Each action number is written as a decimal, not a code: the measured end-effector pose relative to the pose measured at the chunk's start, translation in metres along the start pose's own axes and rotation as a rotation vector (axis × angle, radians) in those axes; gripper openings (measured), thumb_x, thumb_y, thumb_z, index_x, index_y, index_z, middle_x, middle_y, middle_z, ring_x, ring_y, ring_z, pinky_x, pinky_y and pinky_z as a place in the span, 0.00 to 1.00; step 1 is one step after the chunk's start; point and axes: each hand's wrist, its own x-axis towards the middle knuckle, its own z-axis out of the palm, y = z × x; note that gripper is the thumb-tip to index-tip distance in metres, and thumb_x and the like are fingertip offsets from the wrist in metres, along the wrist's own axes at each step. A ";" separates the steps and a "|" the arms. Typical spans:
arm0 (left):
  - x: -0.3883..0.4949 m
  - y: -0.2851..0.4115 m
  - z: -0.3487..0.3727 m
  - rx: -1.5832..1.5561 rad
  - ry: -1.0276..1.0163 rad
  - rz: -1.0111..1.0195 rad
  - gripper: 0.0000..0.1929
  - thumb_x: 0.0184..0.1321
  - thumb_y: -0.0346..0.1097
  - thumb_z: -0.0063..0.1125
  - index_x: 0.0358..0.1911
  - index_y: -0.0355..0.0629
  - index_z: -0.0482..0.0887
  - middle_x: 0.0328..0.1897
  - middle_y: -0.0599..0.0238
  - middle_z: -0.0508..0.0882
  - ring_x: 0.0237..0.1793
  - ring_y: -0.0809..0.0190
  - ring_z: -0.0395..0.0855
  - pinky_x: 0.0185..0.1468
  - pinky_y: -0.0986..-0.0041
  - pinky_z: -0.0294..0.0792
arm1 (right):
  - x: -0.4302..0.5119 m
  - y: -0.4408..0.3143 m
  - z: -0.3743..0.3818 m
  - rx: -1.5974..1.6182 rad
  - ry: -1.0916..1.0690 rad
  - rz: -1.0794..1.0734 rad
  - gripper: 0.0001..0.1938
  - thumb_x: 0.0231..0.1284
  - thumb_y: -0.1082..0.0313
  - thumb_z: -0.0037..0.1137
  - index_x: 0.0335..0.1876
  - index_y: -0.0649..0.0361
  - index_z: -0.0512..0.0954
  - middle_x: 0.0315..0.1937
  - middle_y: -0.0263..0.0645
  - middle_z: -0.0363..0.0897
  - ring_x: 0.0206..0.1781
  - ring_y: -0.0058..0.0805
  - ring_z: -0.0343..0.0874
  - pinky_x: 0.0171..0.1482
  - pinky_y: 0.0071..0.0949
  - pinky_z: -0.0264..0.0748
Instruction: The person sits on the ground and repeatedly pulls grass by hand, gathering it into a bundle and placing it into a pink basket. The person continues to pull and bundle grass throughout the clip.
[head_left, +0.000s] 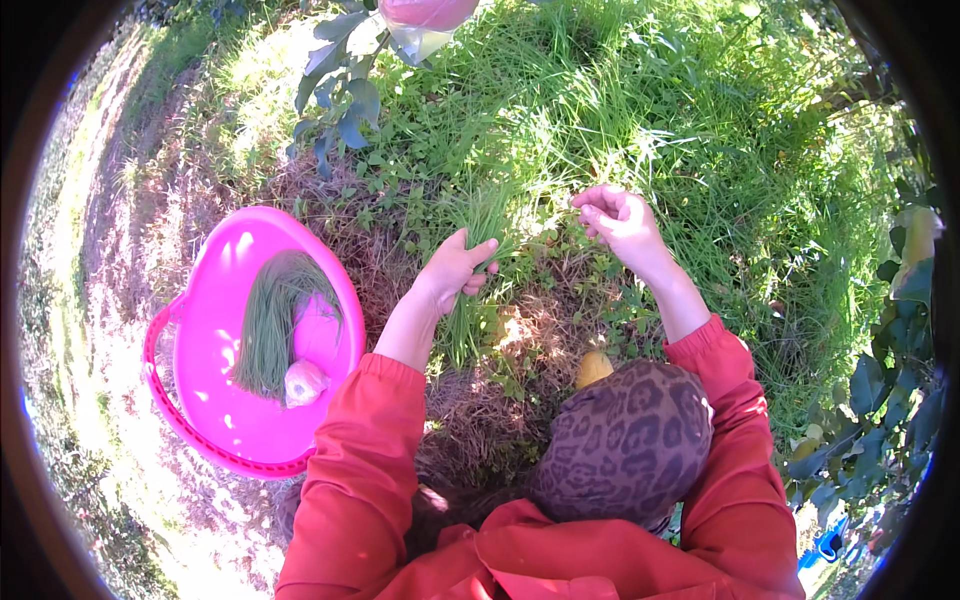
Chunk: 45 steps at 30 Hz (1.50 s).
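Note:
My left hand (454, 274) is closed around a loose bunch of long, thin green grass-like leaves (463, 330). Their ends stick out above and below the fist. To the right, my right hand (619, 225) is held over the grass with its fingers curled and the thumb near them. Whether something thin is between those fingers cannot be made out. A bright pink plastic basket (214, 322) with a handle stands left of my left arm. Inside it lies a thick bundle of similar long leaves (266, 337), beside a small pale pink, crumpled-looking item (305, 382).
A bagged pinkish fruit (427, 13) hangs at the top edge near a leafy branch (352, 105). Dense green grass (720, 172) grows ahead and right. By my leopard-print knee (630, 442) is a yellow object (593, 367). More foliage (870, 397) borders the right, with something blue (829, 541) below.

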 end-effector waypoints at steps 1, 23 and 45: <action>-0.001 0.004 0.000 -0.035 -0.025 0.005 0.10 0.63 0.35 0.47 0.46 0.46 0.65 0.23 0.70 0.72 0.12 0.78 0.57 0.15 0.86 0.47 | -0.002 -0.001 -0.001 0.056 0.025 -0.012 0.08 0.60 0.68 0.48 0.41 0.61 0.76 0.28 0.29 0.75 0.28 0.13 0.71 0.27 0.12 0.65; -0.032 0.027 0.031 0.094 -0.278 0.169 0.17 0.61 0.33 0.50 0.52 0.42 0.65 0.24 0.68 0.76 0.14 0.79 0.60 0.17 0.88 0.51 | -0.028 -0.014 -0.010 0.265 0.296 0.031 0.08 0.63 0.69 0.45 0.42 0.59 0.75 0.22 0.24 0.70 0.24 0.11 0.66 0.26 0.12 0.63; -0.038 0.029 0.026 -0.091 -0.466 0.169 0.16 0.64 0.41 0.47 0.50 0.42 0.67 0.24 0.62 0.75 0.14 0.78 0.62 0.16 0.89 0.53 | -0.033 -0.020 -0.004 0.450 0.143 0.088 0.06 0.60 0.68 0.49 0.38 0.57 0.76 0.19 0.23 0.67 0.20 0.11 0.62 0.24 0.12 0.57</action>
